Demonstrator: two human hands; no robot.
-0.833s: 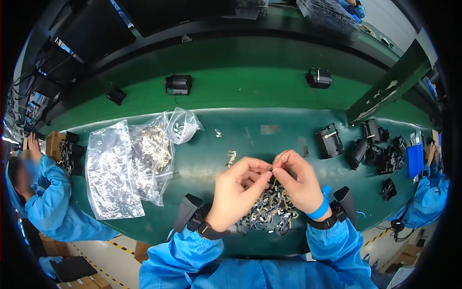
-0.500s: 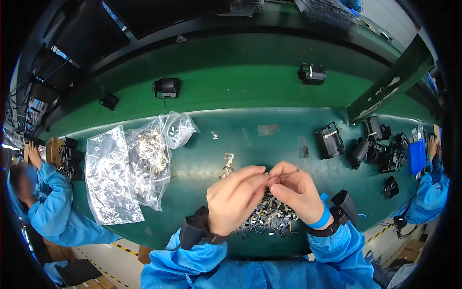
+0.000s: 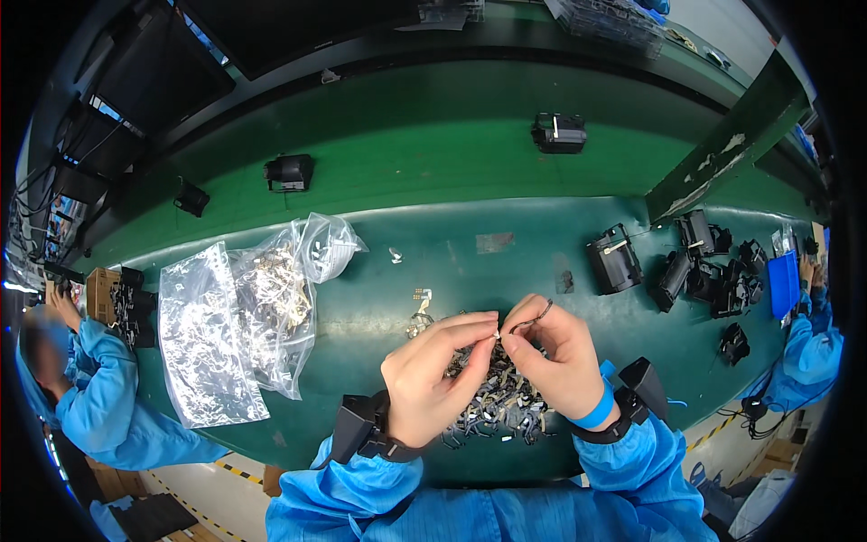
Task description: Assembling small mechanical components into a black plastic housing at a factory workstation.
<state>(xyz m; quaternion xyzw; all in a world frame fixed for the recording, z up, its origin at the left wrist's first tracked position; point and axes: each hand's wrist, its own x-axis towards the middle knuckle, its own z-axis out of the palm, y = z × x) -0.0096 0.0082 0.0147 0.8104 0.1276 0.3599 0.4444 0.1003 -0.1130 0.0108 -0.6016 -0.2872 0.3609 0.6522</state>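
Both my hands meet over a pile of short cables (image 3: 501,411), dark and yellowish with small white ends. My right hand (image 3: 562,369) pinches a short dark cable (image 3: 545,311), which loops up over the index finger. At the cable's end, a tiny white connector (image 3: 496,335) shows between the two hands. My left hand (image 3: 429,384) closes its thumb and fingertips on that connector, partly hiding it. Just beyond the left fingers lies a small flat flex cable (image 3: 421,318) with gold-coloured pads.
Clear plastic bags (image 3: 212,334) lie at left, one holding several small parts. Black plastic housings (image 3: 616,260) cluster at right beside a blue bin (image 3: 783,292). More housings (image 3: 560,133) stand along the back. A green post (image 3: 722,144) rises at right. Co-workers sit at both sides.
My left thumb has come away from its fingers a little, and the white connector now shows between my hands. The dark cable's loop over my right index finger is more visible.
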